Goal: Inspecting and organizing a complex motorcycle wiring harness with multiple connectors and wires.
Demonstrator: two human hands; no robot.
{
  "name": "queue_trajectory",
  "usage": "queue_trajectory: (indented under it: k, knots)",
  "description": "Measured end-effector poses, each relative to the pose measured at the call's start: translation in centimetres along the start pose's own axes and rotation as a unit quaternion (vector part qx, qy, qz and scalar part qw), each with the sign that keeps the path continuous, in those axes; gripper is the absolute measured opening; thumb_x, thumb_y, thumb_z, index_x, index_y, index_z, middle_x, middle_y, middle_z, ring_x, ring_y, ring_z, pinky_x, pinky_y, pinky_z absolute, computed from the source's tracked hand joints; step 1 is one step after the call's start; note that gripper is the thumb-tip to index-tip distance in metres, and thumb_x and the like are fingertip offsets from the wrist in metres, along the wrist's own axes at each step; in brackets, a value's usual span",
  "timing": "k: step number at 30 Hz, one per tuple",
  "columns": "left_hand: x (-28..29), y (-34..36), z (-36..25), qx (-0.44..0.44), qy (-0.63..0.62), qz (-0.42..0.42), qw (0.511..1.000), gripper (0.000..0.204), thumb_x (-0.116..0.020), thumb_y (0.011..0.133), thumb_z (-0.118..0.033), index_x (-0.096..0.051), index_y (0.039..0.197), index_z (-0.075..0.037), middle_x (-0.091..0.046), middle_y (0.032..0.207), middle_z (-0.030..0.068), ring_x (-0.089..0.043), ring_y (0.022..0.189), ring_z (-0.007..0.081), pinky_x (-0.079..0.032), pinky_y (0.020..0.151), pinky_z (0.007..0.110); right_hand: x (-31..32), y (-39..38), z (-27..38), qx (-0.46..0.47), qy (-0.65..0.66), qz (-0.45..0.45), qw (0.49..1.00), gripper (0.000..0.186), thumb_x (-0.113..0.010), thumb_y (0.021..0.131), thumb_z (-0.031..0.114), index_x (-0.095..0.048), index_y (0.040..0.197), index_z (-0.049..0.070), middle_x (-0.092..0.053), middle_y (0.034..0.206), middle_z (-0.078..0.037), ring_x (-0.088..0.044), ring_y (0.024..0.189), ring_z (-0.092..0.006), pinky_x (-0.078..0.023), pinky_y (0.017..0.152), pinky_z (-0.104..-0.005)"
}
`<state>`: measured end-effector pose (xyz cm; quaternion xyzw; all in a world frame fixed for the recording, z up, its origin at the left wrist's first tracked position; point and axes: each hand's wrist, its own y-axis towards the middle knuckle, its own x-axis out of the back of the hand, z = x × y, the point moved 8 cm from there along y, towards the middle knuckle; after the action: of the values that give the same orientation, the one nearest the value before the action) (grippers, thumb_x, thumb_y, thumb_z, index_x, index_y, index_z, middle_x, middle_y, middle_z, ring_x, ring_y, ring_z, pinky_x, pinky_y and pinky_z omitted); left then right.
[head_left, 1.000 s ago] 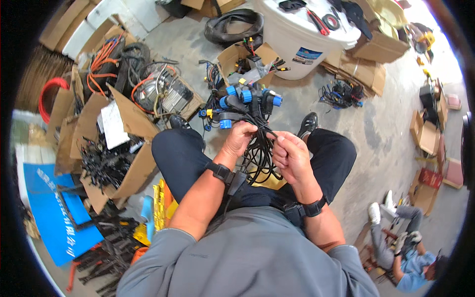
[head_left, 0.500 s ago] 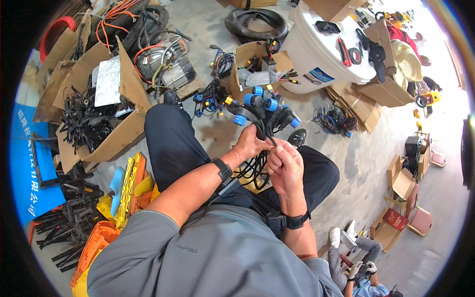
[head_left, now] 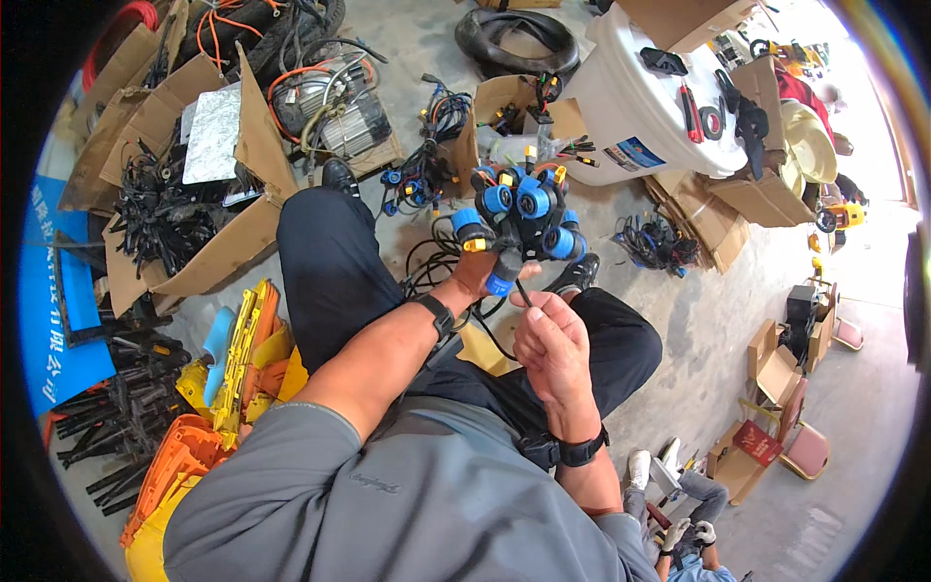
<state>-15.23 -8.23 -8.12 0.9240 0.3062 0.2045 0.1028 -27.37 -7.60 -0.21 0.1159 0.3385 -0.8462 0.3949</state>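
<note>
In front of my lap, my left hand (head_left: pixel 472 274) is closed around a bundle of black cables with blue-ended connectors (head_left: pixel 534 203). The connectors fan out above it and hide most of its fingers; small yellow tips show among them. Close by on the right, my right hand (head_left: pixel 553 339) pinches one black cable (head_left: pixel 525 294) between thumb and fingers. That cable runs up to the bundle. Loose loops of black cable (head_left: pixel 427 260) hang beyond my left wrist.
A small carton (head_left: pixel 467 145) of parts and a tangle of connector leads (head_left: pixel 417 184) lie ahead. Beside them stands a white drum (head_left: pixel 611 107). Another cable pile (head_left: pixel 655 242) lies right. At left are a carton of black harnesses (head_left: pixel 218 262) and yellow plastic parts (head_left: pixel 242 369). A gloved person (head_left: pixel 689 533) sits lower right.
The connector bundle has tilted, its blue ends now facing me more. The hanging cable loops have swung left past my left wrist. My right hand has dropped slightly toward me.
</note>
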Motion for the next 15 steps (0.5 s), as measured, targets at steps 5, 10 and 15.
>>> queue_trajectory:
  k: [5, 10, 15]
  knots:
    - [-0.2, -0.4, 2.7, 0.081, 0.068, 0.062, 0.992, 0.035, -0.071, 0.067, -0.026, -0.060, 0.094, -0.007, -0.064, 0.083, 0.0128, -0.060, 0.080, 0.0324, -0.046, 0.075, 0.043, -0.8, 0.0, -1.3, -0.032, -0.035, 0.027, 0.999, 0.022, -0.053, 0.094, 0.014, -0.054, 0.111, -0.001, -0.035, 0.061, 0.007, -0.027, 0.048, -0.0025, -0.023, 0.043, -0.0193]
    - [-1.0, -0.6, 4.3, 0.189, 0.010, 0.125, 0.974, 0.036, -0.072, 0.064, -0.020, -0.061, 0.096, -0.008, -0.064, 0.088, 0.0138, -0.059, 0.087, 0.0343, -0.047, 0.079, 0.042, -1.1, 0.0, -1.5, -0.032, -0.060, 0.020, 0.997, 0.023, -0.054, 0.094, 0.013, -0.052, 0.112, -0.001, -0.036, 0.061, 0.007, -0.028, 0.047, -0.0031, -0.022, 0.043, -0.0205]
    - [-1.2, -0.7, 5.2, 0.091, 0.060, 0.121, 0.987, 0.032, -0.068, 0.070, -0.027, -0.064, 0.091, -0.004, -0.066, 0.086, 0.0160, -0.062, 0.080, 0.0312, -0.049, 0.073, 0.042, -1.3, -0.1, -0.1, -0.013, -0.089, 0.028, 0.996, 0.020, -0.054, 0.092, 0.013, -0.052, 0.109, 0.002, -0.040, 0.064, 0.008, -0.032, 0.049, -0.0019, -0.023, 0.044, -0.0203]
